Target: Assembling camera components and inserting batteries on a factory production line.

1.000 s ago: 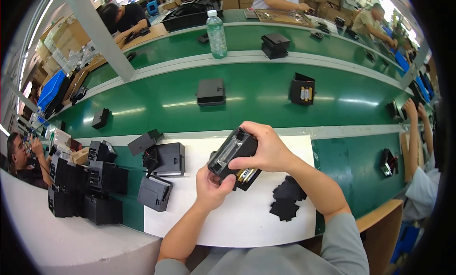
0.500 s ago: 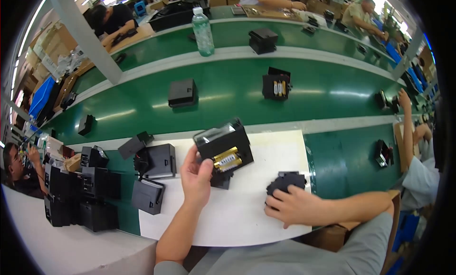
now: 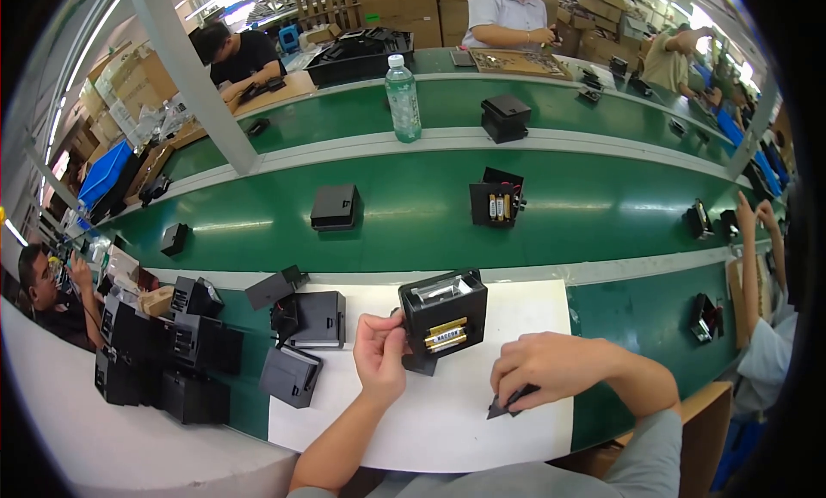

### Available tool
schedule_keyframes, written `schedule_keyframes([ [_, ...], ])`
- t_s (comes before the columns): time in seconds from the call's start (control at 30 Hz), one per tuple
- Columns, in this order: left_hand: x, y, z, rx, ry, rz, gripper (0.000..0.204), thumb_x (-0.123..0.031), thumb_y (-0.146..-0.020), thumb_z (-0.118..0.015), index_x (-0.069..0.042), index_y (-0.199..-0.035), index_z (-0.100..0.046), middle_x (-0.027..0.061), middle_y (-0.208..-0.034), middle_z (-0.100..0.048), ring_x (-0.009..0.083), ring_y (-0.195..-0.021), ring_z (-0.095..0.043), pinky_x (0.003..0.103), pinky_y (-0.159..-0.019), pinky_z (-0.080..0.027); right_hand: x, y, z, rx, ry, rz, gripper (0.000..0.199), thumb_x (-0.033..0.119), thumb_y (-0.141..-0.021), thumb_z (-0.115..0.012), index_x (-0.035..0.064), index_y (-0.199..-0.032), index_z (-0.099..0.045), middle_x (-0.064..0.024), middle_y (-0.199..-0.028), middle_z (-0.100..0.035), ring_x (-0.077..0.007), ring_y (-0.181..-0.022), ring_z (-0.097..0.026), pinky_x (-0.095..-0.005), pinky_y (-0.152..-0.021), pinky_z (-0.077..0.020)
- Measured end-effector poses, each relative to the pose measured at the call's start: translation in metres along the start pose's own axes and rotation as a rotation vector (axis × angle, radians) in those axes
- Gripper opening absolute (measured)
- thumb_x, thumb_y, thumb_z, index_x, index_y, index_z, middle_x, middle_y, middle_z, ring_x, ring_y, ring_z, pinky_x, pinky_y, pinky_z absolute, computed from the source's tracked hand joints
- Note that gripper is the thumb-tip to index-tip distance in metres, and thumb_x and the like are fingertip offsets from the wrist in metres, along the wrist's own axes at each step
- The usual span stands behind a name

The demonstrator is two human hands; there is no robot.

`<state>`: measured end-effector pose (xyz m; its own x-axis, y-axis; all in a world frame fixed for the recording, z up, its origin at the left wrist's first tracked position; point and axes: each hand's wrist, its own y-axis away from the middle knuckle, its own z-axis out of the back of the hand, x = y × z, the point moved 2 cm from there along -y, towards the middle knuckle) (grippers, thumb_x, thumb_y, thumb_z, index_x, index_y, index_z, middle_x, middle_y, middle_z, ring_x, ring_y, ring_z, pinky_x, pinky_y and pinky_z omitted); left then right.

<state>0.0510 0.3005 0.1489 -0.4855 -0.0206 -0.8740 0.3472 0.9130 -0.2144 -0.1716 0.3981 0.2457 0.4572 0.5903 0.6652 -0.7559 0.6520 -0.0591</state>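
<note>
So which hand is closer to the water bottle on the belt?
Left. The left hand holds the black box, below the water bottle; the right hand sits farther right on the white mat.

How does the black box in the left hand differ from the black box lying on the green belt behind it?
The held box, in the left hand, is tilted above the white mat with batteries showing. The closed box lies flat on the green belt, untouched, showing no batteries. Both are black and squarish.

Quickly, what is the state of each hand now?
Left hand: closed on the black plastic box with gold batteries.
Right hand: closed on a small flat black plastic piece.
</note>
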Motion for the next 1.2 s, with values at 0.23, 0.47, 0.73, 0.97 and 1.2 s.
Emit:
schedule_keyframes([
  [0.23, -0.002, -0.004, -0.006, -0.018, 0.072, -0.076, 0.016, -0.003, -0.095, -0.055, -0.007, -0.101, -0.040, 0.0129, -0.111, -0.060, 0.0093, -0.070, -0.057, 0.018, -0.060, -0.047, -0.006, -0.027, -0.013, -0.983, -0.473, -0.228, 0.023, -0.003, -0.075, -0.073, 0.0047, -0.096, -0.068, -0.0073, -0.095, -0.066, -0.0144, -0.072, -0.058, -0.0224, -0.065, -0.0476],
  [0.47, -0.008, -0.007, -0.011, -0.007, 0.105, 0.124, 0.019, 0.002, -0.092, -0.053, -0.007, -0.103, -0.040, 0.0156, -0.117, -0.057, 0.0117, -0.075, -0.057, 0.019, -0.064, -0.047, -0.018, -0.043, -0.011, -0.907, -0.210, -0.291, 0.025, -0.008, -0.073, -0.071, 0.0022, -0.096, -0.070, -0.0063, -0.091, -0.066, -0.0133, -0.068, -0.056, -0.0210, -0.063, -0.0465],
  [0.73, -0.013, -0.009, -0.020, 0.040, -0.024, 0.147, 0.026, 0.007, -0.089, -0.055, -0.007, -0.105, -0.040, 0.0159, -0.121, -0.052, 0.0132, -0.078, -0.058, 0.019, -0.064, -0.047, -0.023, -0.045, -0.016, -0.761, 0.269, -0.111, 0.045, -0.007, -0.072, -0.072, 0.0035, -0.115, -0.064, -0.0091, -0.103, -0.063, -0.0173, -0.080, -0.059, -0.0254, -0.070, -0.0492],
  [0.97, -0.012, -0.010, -0.018, 0.131, -0.060, 0.211, 0.027, 0.007, -0.088, -0.057, -0.006, -0.108, -0.042, 0.0142, -0.122, -0.053, 0.0177, -0.092, -0.060, 0.022, -0.072, -0.048, -0.045, -0.049, -0.014, -0.998, -0.315, -0.299, 0.071, 0.001, -0.073, -0.074, 0.0097, -0.136, -0.042, -0.0127, -0.129, -0.048, -0.0251, -0.100, -0.056, -0.0353, -0.084, -0.0505],
  [1.2, -0.018, -0.023, -0.017, 0.382, -0.855, -0.249, 0.019, -0.004, -0.086, -0.065, -0.005, -0.101, -0.054, 0.0095, -0.125, -0.057, 0.0223, -0.111, -0.059, 0.031, -0.091, -0.046, -0.184, 0.017, 0.056, -1.086, -0.314, -0.820, 0.073, 0.016, -0.077, -0.076, 0.0096, -0.138, -0.037, -0.0177, -0.129, -0.047, -0.0296, -0.107, -0.055, -0.0369, -0.089, -0.0485],
])
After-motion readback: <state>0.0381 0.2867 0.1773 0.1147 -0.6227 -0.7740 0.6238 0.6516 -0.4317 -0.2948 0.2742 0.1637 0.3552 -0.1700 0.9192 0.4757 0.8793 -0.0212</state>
